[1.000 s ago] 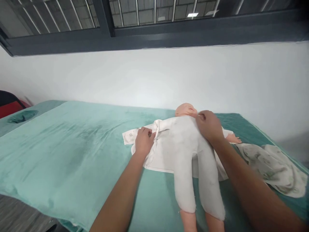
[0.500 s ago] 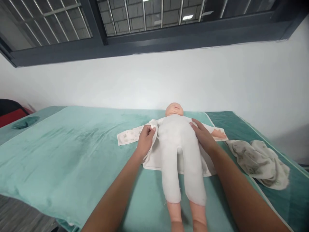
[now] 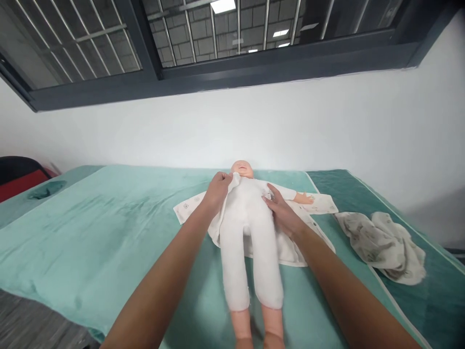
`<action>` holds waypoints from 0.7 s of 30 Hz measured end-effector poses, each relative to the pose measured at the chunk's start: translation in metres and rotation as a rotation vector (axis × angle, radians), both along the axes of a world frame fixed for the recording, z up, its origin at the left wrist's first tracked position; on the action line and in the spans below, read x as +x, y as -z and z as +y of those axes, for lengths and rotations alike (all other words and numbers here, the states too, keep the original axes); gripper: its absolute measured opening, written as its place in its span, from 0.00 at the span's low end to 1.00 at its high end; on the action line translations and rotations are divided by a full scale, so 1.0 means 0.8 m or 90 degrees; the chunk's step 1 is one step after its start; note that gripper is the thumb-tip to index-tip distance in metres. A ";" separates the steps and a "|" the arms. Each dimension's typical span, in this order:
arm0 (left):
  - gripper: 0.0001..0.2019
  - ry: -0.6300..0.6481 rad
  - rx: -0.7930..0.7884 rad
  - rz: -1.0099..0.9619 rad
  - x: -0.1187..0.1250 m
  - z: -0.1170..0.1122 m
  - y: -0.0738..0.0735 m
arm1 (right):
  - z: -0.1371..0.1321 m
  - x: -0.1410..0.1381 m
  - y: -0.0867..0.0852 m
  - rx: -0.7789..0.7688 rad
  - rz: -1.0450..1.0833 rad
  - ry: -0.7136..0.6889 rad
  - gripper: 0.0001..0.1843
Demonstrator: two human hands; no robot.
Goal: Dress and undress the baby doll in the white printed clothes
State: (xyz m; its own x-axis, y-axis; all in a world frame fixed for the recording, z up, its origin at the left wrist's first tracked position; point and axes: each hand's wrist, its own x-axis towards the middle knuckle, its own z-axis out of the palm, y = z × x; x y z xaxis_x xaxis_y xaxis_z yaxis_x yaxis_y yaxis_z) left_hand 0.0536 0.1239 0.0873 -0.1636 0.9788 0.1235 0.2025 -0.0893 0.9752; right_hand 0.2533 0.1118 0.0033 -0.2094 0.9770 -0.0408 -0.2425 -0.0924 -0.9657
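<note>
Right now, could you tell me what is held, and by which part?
The left hand grips the garment by its front edge, at the neck of the doll; the right hand only rests on it.

Left hand (image 3: 218,186): bare from the fingers back over knuckles and wrist. Left forearm (image 3: 163,281): bare all the way back to the lower frame edge. Right hand (image 3: 281,211): bare likewise. Right forearm (image 3: 345,295), behind those fingers: bare, slim, uncovered to the frame edge.
</note>
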 end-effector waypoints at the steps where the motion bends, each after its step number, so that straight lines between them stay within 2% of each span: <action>1: 0.15 0.003 -0.013 0.031 0.000 -0.002 -0.004 | 0.000 0.001 0.001 -0.002 -0.007 -0.008 0.45; 5: 0.16 -0.011 -0.033 0.122 0.006 -0.010 -0.022 | -0.001 0.005 0.001 0.005 -0.022 -0.023 0.45; 7: 0.14 0.022 -0.057 0.116 0.011 -0.018 -0.033 | -0.001 0.006 -0.001 0.006 -0.037 -0.025 0.44; 9: 0.11 0.104 -0.097 0.076 0.015 -0.030 -0.044 | -0.002 0.006 -0.002 0.010 -0.062 -0.024 0.44; 12: 0.13 0.280 -0.152 -0.010 0.019 -0.052 -0.060 | -0.003 0.007 -0.004 0.017 -0.091 -0.025 0.45; 14: 0.15 0.319 -0.145 -0.038 0.019 -0.062 -0.065 | -0.003 0.007 -0.004 0.016 -0.100 -0.022 0.46; 15: 0.14 0.296 -0.125 -0.033 0.019 -0.064 -0.066 | -0.003 0.008 -0.004 0.015 -0.101 -0.020 0.46; 17: 0.12 0.194 -0.074 0.012 0.016 -0.064 -0.060 | -0.003 0.009 -0.004 0.013 -0.105 -0.010 0.45; 19: 0.10 0.096 -0.043 0.093 0.012 -0.064 -0.046 | -0.003 0.009 -0.005 0.011 -0.112 0.000 0.45; 21: 0.09 0.040 -0.023 0.185 0.010 -0.070 -0.027 | -0.003 0.010 -0.006 0.012 -0.121 0.002 0.44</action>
State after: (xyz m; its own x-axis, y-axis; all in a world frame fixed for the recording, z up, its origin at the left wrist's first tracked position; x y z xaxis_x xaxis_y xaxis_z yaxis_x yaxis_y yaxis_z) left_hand 0.0617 0.0682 0.1092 -0.0649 0.9904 0.1216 0.4691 -0.0773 0.8798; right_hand 0.2617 0.1092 0.0082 -0.1967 0.9785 -0.0613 -0.0562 -0.0736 -0.9957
